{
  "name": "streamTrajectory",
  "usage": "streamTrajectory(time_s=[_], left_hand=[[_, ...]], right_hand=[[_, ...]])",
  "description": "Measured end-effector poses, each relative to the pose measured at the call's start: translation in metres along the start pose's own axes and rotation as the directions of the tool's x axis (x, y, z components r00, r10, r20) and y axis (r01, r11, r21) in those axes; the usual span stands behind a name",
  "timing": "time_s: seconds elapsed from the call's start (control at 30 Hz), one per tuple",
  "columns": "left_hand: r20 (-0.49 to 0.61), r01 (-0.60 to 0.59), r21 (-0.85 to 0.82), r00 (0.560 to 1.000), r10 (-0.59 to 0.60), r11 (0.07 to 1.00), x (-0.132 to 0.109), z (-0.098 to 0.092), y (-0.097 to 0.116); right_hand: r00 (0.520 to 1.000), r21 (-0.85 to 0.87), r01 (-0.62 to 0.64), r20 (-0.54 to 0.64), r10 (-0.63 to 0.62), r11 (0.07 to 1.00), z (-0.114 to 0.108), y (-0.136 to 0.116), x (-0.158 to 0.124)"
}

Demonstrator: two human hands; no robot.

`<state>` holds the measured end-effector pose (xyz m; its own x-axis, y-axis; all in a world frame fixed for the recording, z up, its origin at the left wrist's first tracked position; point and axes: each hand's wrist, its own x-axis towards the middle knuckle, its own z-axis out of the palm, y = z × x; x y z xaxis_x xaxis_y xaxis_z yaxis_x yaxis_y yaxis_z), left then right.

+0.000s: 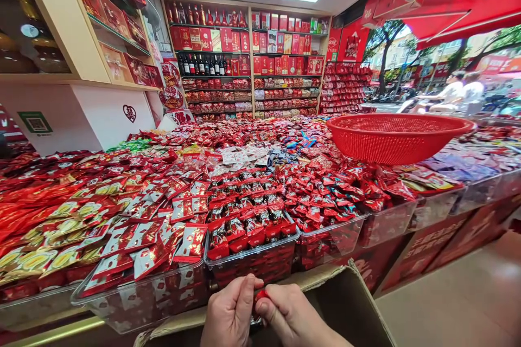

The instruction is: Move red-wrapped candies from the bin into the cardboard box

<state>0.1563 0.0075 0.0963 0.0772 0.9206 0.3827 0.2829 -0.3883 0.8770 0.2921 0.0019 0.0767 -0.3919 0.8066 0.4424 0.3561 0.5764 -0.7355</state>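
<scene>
My left hand [230, 314] and my right hand [287, 314] meet at the bottom of the head view, both closed in a pinch on one small red-wrapped candy [260, 295] held between them. They hover over an open cardboard box [345, 293] just below the front edge of the display. Directly ahead is a clear plastic bin [252, 255] filled with rows of red wrapped candies. To its left another clear bin [138, 287] holds red-and-silver packets.
A red mesh basket [396, 135] rests on the candy piles at the right. Shelves of red gift boxes and bottles [248, 59] line the back wall. Two people [459, 92] pass outside at far right. Tiled floor [459, 293] lies to the lower right.
</scene>
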Motion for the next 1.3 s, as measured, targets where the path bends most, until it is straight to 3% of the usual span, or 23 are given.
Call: streamTrajectory(time_s=[0.23,0.43,0.57,0.67,0.8,1.0,1.17,1.3], left_hand=[[0.134,-0.021,-0.077,0.991,0.031,0.997,0.001,0.001,0.001],[0.044,0.021,-0.05,0.999,-0.019,0.999,0.0,0.003,-0.002],[0.081,0.064,-0.023,0.995,-0.062,0.998,0.0,-0.001,-0.005],[0.159,0.144,-0.119,0.979,-0.124,0.982,0.001,-0.004,-0.006],[0.269,0.302,-0.252,0.935,-0.233,0.919,0.002,-0.006,-0.007],[0.222,0.331,-0.355,0.938,-0.265,0.874,-0.004,-0.001,-0.005],[0.138,0.332,-0.437,0.943,-0.302,0.836,-0.008,0.005,0.002],[0.046,0.301,-0.389,0.95,-0.308,0.87,-0.005,0.0,0.001]], right_hand=[[0.981,0.182,-0.173,-0.051,0.185,0.968,-0.003,0.001,0.004],[0.931,0.435,-0.306,-0.05,0.362,0.847,-0.005,0.003,0.006],[0.935,0.413,-0.265,-0.112,0.337,0.871,-0.011,0.001,0.009],[0.914,0.444,-0.299,-0.121,0.388,0.844,-0.013,0.001,0.01],[0.874,0.566,-0.375,-0.047,0.483,0.734,-0.014,0.002,0.01],[0.9,0.596,-0.328,-0.039,0.435,0.733,-0.02,-0.001,0.006],[0.887,0.595,-0.341,-0.053,0.459,0.728,-0.025,-0.003,0.006],[0.912,0.538,-0.332,-0.027,0.41,0.775,-0.029,-0.005,0.003]])
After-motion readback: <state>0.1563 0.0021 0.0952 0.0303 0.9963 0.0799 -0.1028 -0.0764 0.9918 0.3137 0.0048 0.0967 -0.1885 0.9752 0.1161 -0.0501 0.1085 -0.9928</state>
